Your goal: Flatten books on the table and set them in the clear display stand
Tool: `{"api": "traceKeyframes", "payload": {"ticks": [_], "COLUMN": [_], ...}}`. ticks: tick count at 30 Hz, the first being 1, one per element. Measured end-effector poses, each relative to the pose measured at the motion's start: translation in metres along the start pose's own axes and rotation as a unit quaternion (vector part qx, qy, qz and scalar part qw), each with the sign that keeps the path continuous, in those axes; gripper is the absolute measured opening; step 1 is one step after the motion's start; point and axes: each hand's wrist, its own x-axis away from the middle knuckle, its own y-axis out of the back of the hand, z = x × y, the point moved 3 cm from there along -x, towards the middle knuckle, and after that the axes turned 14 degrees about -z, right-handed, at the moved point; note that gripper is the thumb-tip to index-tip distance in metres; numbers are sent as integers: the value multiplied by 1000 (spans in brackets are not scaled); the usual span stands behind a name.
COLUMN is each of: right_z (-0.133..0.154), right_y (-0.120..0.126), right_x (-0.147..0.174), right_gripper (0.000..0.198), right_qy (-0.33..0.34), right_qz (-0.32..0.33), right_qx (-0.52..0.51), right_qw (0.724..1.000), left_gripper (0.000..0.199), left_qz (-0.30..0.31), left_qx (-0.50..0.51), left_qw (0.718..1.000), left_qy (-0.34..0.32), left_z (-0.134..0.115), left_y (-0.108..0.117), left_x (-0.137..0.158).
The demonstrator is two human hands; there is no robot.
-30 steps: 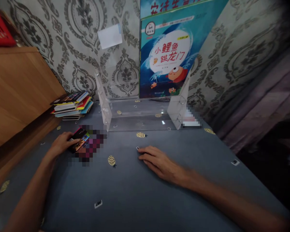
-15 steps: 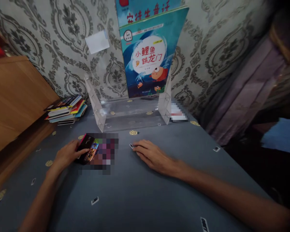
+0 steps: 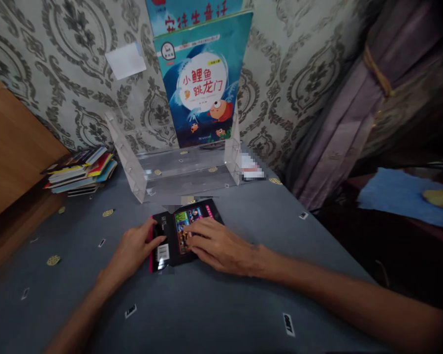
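Note:
A thin black book with a pink spine edge lies on the table in front of me. Its visible cover carries a white barcode label and a panel of small colourful pictures. My left hand grips the left edge, thumb on top and fingertips partly hidden. On the picture panel, at the book's right part, rests my right hand, its fingers stretched out and slightly apart. Behind the book stands a clear acrylic book rack. A blue picture book with an orange fish leans upright in it, before another blue book.
Several books are stacked at the back left, beside a wooden cabinet. A blurred-out white item lies right of the rack. The blue-grey tablecloth ends at the right, near a tied curtain and blue cloth.
My left hand has brought the black book rightward, and a side with a barcode now shows. My right hand has come down onto its cover. The view has turned slightly right.

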Motion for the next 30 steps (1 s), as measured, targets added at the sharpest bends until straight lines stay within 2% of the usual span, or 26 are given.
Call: {"api": "traceKeyframes", "payload": {"ticks": [4, 7, 12, 16, 18, 21, 24, 27, 30], "right_z": [11, 5, -16, -26, -30, -37, -45, -52, -61], "right_y": [0, -1, -1, -2, -2, 0, 6, 15, 26], "right_x": [-2, 0, 2, 5, 8, 14, 22, 30, 40], "right_gripper": [23, 19, 21, 32, 38, 46, 47, 45, 44], "right_qy": [17, -20, -106, -130, -145, -171, -197, -215, -228], "right_qz": [50, 60, 59, 77, 87, 97, 101, 90, 67], "right_qx": [28, 39, 65, 93, 98, 113, 142, 173, 199], "right_qw": [998, 997, 991, 984, 981, 974, 965, 957, 951], "left_gripper": [31, 30, 26, 14, 14, 18, 23, 28, 31], "left_qz": [0, -3, -5, -55, -68, -71, -101, -140, -150], "left_qx": [87, 107, 69, 28, 24, 13, 4, 13, 41], "left_qw": [995, 990, 985, 973, 965, 961, 958, 953, 952], "left_qy": [-37, -92, -159, -222, -251, -266, -269, -270, -262], "left_z": [-26, -36, -48, -64, -73, -80, -79, -73, -68], "left_y": [-17, -22, -22, -23, -26, -35, -43, -50, -53], "left_x": [-1, -6, -17, -27, -30, -33, -32, -29, -27]}}
